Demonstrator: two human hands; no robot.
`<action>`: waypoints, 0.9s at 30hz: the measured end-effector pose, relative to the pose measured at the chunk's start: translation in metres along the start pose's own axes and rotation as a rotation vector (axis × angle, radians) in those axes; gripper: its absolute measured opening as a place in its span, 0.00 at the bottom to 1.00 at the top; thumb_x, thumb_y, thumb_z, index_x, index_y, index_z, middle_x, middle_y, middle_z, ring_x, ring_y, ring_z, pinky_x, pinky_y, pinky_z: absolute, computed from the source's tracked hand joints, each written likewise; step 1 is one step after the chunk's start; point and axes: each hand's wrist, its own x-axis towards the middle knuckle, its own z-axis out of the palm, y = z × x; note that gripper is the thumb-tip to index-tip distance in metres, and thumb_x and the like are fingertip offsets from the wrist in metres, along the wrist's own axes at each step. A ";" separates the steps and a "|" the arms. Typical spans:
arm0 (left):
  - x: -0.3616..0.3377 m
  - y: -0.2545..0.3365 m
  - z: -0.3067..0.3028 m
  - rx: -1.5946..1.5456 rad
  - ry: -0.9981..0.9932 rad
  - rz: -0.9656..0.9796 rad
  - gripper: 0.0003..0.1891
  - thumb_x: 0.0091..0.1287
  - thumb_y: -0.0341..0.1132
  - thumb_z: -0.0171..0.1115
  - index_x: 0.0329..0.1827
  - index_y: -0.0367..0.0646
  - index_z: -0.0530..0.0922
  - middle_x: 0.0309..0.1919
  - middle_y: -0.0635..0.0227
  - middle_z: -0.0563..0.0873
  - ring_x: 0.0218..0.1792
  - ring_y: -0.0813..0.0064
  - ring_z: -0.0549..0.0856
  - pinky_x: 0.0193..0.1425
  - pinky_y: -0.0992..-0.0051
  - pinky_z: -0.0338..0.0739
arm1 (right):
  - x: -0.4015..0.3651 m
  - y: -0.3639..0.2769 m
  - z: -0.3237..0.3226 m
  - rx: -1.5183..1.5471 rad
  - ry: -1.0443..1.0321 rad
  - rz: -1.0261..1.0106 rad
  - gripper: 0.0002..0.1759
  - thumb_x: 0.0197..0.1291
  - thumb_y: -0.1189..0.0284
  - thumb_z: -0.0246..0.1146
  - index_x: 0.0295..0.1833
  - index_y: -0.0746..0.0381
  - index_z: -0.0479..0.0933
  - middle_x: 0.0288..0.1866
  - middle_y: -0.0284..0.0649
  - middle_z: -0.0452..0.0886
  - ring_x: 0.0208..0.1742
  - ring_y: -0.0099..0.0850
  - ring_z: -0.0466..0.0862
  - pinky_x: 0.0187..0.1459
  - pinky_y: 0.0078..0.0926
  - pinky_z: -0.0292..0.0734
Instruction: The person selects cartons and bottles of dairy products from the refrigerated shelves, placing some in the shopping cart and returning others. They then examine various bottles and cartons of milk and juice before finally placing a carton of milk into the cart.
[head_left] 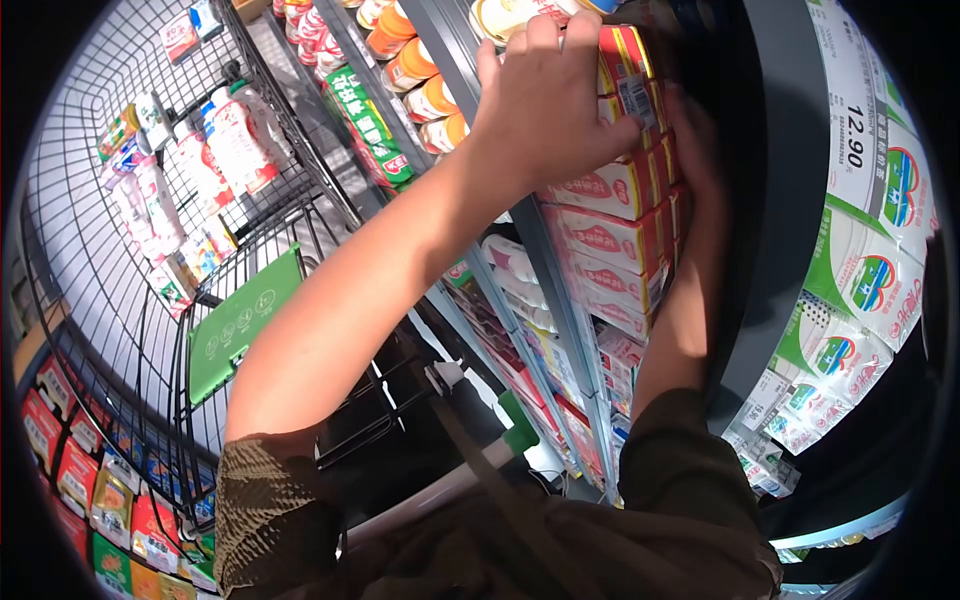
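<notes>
My left hand (548, 108) reaches across to a stack of red-and-white cartons on the shelf. Its fingers curl over the upper part of the stack, and its thumb presses beside a white barcode label (634, 97) on a red carton with yellow edges (625, 62). More cartons (603, 240) are stacked directly below. Along the right side of the same stack is my right hand (697, 140), in shadow and blurred. Its fingers are partly hidden, so their grip does not show.
At the left stands a black wire shopping cart with a green panel (243, 322), several bottles and packs (238, 140) inside. Its handle (430, 490) is close to my body. Orange-lidded tubs (408, 65) line the shelf beyond. Packs (862, 260) with price tags stand at the right.
</notes>
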 end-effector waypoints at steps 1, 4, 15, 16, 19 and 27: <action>0.001 -0.002 0.004 0.015 0.062 0.030 0.45 0.64 0.52 0.73 0.77 0.35 0.62 0.72 0.43 0.72 0.72 0.55 0.73 0.83 0.55 0.57 | 0.000 0.002 -0.001 -0.004 -0.020 -0.038 0.32 0.74 0.45 0.59 0.63 0.64 0.81 0.57 0.42 0.86 0.57 0.29 0.83 0.61 0.29 0.75; 0.001 -0.017 0.029 0.046 0.276 0.142 0.45 0.60 0.53 0.73 0.74 0.34 0.64 0.63 0.46 0.77 0.65 0.50 0.77 0.76 0.50 0.63 | -0.005 0.001 -0.002 0.024 -0.064 -0.016 0.33 0.74 0.45 0.59 0.64 0.64 0.80 0.57 0.43 0.86 0.58 0.29 0.83 0.61 0.30 0.75; -0.003 -0.023 0.051 -0.071 0.414 0.212 0.50 0.55 0.49 0.75 0.74 0.31 0.58 0.57 0.45 0.76 0.59 0.45 0.77 0.63 0.52 0.73 | -0.006 0.013 0.002 0.109 -0.041 -0.034 0.32 0.72 0.47 0.62 0.66 0.65 0.78 0.61 0.45 0.83 0.59 0.33 0.82 0.63 0.33 0.74; -0.004 -0.023 0.050 -0.081 0.402 0.205 0.50 0.56 0.49 0.76 0.74 0.31 0.57 0.57 0.45 0.76 0.60 0.44 0.77 0.64 0.52 0.73 | -0.007 0.008 0.005 0.146 -0.042 -0.037 0.33 0.72 0.47 0.62 0.66 0.64 0.78 0.61 0.45 0.83 0.60 0.34 0.83 0.63 0.34 0.74; -0.005 -0.020 0.046 -0.110 0.362 0.184 0.51 0.57 0.49 0.76 0.75 0.30 0.57 0.59 0.43 0.74 0.63 0.42 0.76 0.67 0.53 0.73 | 0.006 0.041 0.006 0.047 0.040 -0.073 0.30 0.77 0.52 0.56 0.70 0.66 0.75 0.61 0.44 0.82 0.60 0.31 0.81 0.64 0.32 0.72; -0.055 -0.002 -0.004 -0.020 0.054 0.071 0.50 0.66 0.44 0.71 0.79 0.23 0.50 0.75 0.23 0.56 0.78 0.33 0.61 0.80 0.54 0.64 | -0.005 0.037 0.021 -0.013 0.180 -0.182 0.28 0.75 0.55 0.59 0.68 0.67 0.75 0.61 0.48 0.83 0.62 0.38 0.81 0.66 0.36 0.72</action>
